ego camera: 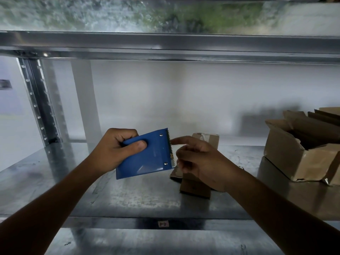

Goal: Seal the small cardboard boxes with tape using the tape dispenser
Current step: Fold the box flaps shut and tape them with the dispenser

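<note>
My left hand grips a blue tape dispenser above the metal shelf, its serrated blade pointing right. My right hand hovers just right of the blade, index finger stretched toward the teeth and the other fingers curled; whether it pinches tape I cannot tell. Under and behind that hand lies a small brown cardboard box, partly hidden. Another small box, with tape across its top, stands further back.
A larger open cardboard carton holding flat cardboard pieces sits at the right on the galvanised shelf. An upright shelf post rises at the left, and another shelf deck runs overhead. A white wall is behind.
</note>
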Available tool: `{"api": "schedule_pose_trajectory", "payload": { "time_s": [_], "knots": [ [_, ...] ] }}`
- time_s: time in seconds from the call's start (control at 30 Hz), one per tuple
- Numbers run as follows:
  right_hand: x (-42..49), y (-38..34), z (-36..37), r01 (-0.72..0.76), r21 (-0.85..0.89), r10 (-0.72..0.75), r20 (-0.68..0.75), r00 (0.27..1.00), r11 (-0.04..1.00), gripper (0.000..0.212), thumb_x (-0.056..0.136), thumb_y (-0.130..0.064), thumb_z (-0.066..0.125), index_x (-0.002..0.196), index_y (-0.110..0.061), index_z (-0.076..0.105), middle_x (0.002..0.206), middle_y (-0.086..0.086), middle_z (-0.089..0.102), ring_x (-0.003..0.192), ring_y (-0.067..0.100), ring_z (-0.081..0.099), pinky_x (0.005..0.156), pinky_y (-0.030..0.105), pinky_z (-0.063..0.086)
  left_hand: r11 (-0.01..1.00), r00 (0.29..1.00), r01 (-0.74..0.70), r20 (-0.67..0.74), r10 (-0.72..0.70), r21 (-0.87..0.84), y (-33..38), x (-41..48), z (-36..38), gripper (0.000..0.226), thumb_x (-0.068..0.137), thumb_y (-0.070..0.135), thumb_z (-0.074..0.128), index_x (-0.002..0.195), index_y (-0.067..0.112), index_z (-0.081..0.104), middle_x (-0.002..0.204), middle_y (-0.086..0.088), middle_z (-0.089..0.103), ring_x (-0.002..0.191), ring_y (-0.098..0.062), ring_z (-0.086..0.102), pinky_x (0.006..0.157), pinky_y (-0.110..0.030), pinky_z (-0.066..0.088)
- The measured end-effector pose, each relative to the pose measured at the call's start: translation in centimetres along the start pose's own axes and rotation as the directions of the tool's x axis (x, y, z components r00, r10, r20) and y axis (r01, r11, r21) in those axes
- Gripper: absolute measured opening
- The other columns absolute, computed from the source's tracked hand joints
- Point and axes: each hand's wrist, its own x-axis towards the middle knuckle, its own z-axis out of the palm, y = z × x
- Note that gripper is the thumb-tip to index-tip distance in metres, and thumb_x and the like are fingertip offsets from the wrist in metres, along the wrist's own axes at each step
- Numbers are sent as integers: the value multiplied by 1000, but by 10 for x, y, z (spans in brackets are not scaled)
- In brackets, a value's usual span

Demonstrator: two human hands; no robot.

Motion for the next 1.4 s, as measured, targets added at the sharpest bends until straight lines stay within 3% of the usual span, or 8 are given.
{"api": "schedule_pose_trajectory", "payload": {
  "time_s": [0.17,0.33,0.5,0.67,0.77,0.87,1.23,1.4],
  "knots": [
    [2,-6,2,-104,-136,88,-118,989,985,12,92,-2,68,101,-8,74,76,4,70,66,13,64,70,28,52,999,1000,-17,-1,17,41,-4,1,-2,42,80,71,66,58,36,58,56,18,50,50,-1,51,53,-10,38],
    [-6,-16,3,-128,233,154,-97,983,964,14,92,-1,65,84,-3,77,72,10,61,64,17,59,59,25,48,997,999,-33,5,32,65,-4,11,-1,42,78,75,64,57,39,58,54,17,49,49,-1,49,53,-11,37],
    [-11,-23,-6,25,-239,-70,-181,981,971,11,95,-10,67,86,-12,73,74,8,65,68,16,59,65,26,47,996,998,-55,37,52,72,3,27,8,46,76,81,61,58,39,59,54,16,50,49,-1,48,53,-11,36],
    [-15,-19,-17,152,-812,-459,-155,875,563,20,97,-8,60,86,-23,65,76,-17,62,72,2,58,66,11,42,995,997,-35,66,30,89,3,35,23,58,71,81,65,60,25,58,54,13,52,50,-1,49,51,-11,36],
    [-15,-15,-21,158,-929,-479,-23,877,334,15,97,-1,56,93,-5,69,76,-18,49,70,0,49,67,7,37,993,995,-29,102,18,116,0,35,27,52,71,75,70,58,27,57,53,13,52,50,0,49,51,-12,36],
    [-19,-14,-28,136,-954,-455,-1,890,269,19,100,-5,53,90,-16,63,77,-19,43,72,-5,45,67,8,35,987,992,-24,128,3,161,-6,31,25,54,72,72,73,58,22,57,54,11,53,51,-1,49,51,-14,36],
    [-28,-20,-61,-57,-793,-302,-297,906,607,30,103,-18,52,73,-22,53,62,-15,56,56,-3,49,54,12,38,948,987,18,143,-67,319,-10,42,-6,75,59,88,67,55,15,55,48,8,44,45,-3,41,46,-17,30],
    [-24,-20,-58,-22,-665,-295,-361,885,747,28,99,-16,59,75,-2,62,53,-7,46,45,3,41,45,13,33,910,962,51,225,-155,411,-5,73,-18,78,62,78,71,60,2,54,50,1,44,48,-9,41,49,-22,29]
  ]
}}
